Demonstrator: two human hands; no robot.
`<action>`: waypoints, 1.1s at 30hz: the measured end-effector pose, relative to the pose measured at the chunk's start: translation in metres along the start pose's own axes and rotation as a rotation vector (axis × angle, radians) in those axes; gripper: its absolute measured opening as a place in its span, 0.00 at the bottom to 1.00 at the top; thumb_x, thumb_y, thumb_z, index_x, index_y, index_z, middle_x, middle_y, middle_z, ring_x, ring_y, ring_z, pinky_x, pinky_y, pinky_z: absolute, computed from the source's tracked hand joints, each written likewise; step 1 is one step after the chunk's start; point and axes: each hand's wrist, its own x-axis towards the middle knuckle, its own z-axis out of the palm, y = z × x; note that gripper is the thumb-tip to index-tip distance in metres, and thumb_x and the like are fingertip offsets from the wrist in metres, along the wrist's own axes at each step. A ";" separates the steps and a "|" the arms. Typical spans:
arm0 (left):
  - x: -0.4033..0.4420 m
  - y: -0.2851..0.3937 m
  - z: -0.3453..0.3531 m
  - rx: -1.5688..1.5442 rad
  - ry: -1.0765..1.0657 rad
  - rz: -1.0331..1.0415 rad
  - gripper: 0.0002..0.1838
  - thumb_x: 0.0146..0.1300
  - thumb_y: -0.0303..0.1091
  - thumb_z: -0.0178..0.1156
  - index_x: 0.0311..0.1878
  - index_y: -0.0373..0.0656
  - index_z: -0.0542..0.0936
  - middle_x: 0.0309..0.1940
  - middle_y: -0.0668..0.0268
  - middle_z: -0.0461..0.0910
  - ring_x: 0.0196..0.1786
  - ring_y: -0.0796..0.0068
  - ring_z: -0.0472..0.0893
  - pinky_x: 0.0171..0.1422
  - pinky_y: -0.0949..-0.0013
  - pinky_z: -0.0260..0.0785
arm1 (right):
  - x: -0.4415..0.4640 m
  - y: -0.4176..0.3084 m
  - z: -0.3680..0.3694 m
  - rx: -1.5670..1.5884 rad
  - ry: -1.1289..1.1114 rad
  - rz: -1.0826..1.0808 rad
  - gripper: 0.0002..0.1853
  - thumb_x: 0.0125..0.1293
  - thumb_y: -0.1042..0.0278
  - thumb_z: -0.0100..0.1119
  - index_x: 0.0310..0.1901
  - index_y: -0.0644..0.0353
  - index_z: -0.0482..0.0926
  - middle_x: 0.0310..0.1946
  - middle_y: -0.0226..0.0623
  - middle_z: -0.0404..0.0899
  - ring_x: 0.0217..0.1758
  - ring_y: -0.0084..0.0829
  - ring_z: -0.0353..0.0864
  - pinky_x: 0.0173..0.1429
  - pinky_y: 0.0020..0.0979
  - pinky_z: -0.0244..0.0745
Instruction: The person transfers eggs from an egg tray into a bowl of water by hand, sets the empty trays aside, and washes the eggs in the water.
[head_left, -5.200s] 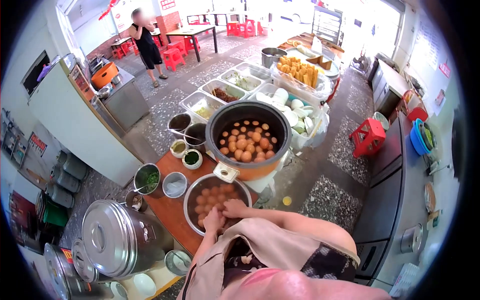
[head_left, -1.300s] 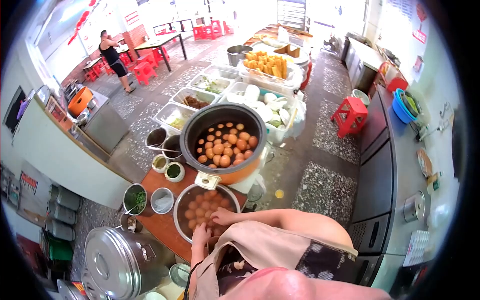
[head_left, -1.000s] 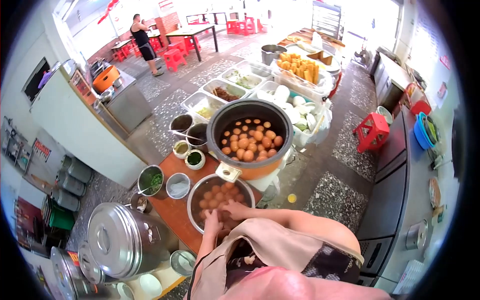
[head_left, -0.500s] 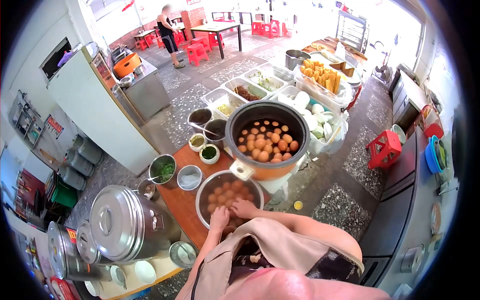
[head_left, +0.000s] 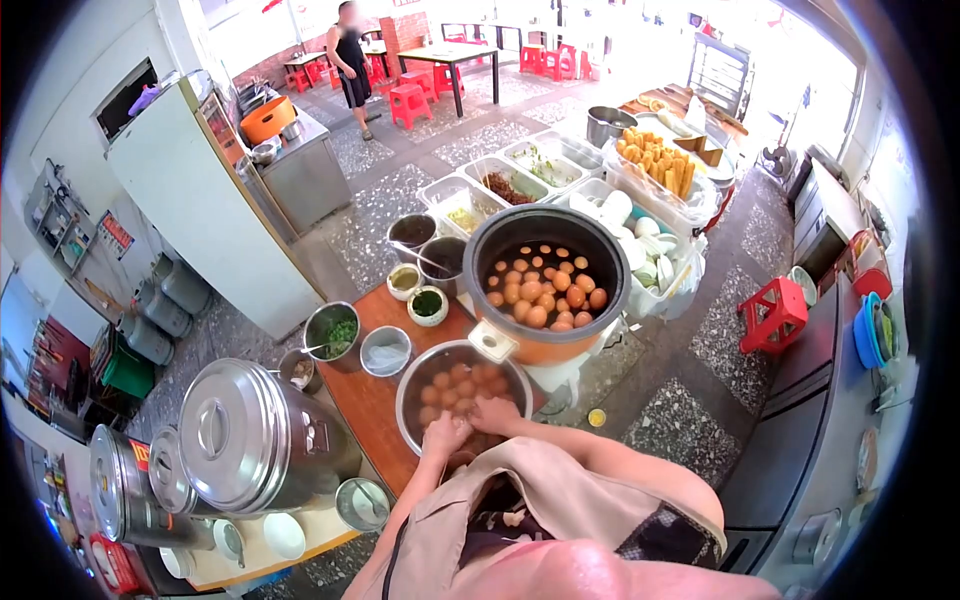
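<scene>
A wide metal bowl [head_left: 403,400] stands on the brown table, with many brown eggs [head_left: 456,384] lying in cloudy liquid. Over its near side, my left hand [head_left: 446,434] and my right hand [head_left: 495,415] are close together, fingers curled inward. Whatever lies between the fingers is too small and hidden to name. Just beyond the bowl is a large round cooker [head_left: 540,350] with an orange body and a dark pot, where more brown eggs [head_left: 537,296] sit in dark liquid.
A steel pot of chopped greens [head_left: 335,338] and a small metal bowl [head_left: 386,351] stand left of the egg bowl. Large lidded steel pots [head_left: 235,430] are at the left. Behind the cooker are food trays [head_left: 462,208] and fried dough sticks [head_left: 655,160]. A person [head_left: 350,65] stands far back.
My hands stay over the near side of the bowl, with small finger shifts. The view has swung slightly left. The person at the back has turned and changed stance.
</scene>
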 end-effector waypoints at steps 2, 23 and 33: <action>-0.003 0.001 0.001 0.047 0.010 -0.067 0.22 0.51 0.49 0.60 0.39 0.38 0.76 0.33 0.42 0.79 0.40 0.42 0.78 0.47 0.48 0.71 | -0.001 0.000 0.004 0.041 -0.012 0.035 0.14 0.56 0.58 0.53 0.38 0.59 0.75 0.38 0.52 0.75 0.37 0.55 0.78 0.42 0.49 0.75; -0.003 0.002 0.000 0.125 -0.070 0.001 0.17 0.51 0.45 0.59 0.42 0.46 0.77 0.36 0.48 0.77 0.41 0.46 0.78 0.46 0.50 0.72 | 0.002 0.006 0.015 -0.019 -0.028 -0.073 0.17 0.58 0.54 0.48 0.37 0.60 0.75 0.41 0.56 0.76 0.42 0.56 0.78 0.47 0.54 0.72; 0.003 -0.024 0.020 -0.013 0.091 0.201 0.10 0.56 0.39 0.57 0.34 0.43 0.80 0.46 0.47 0.74 0.43 0.45 0.77 0.47 0.50 0.71 | 0.004 0.021 0.028 -0.155 0.214 -0.458 0.14 0.52 0.72 0.54 0.42 0.55 0.76 0.56 0.54 0.63 0.41 0.57 0.75 0.47 0.50 0.73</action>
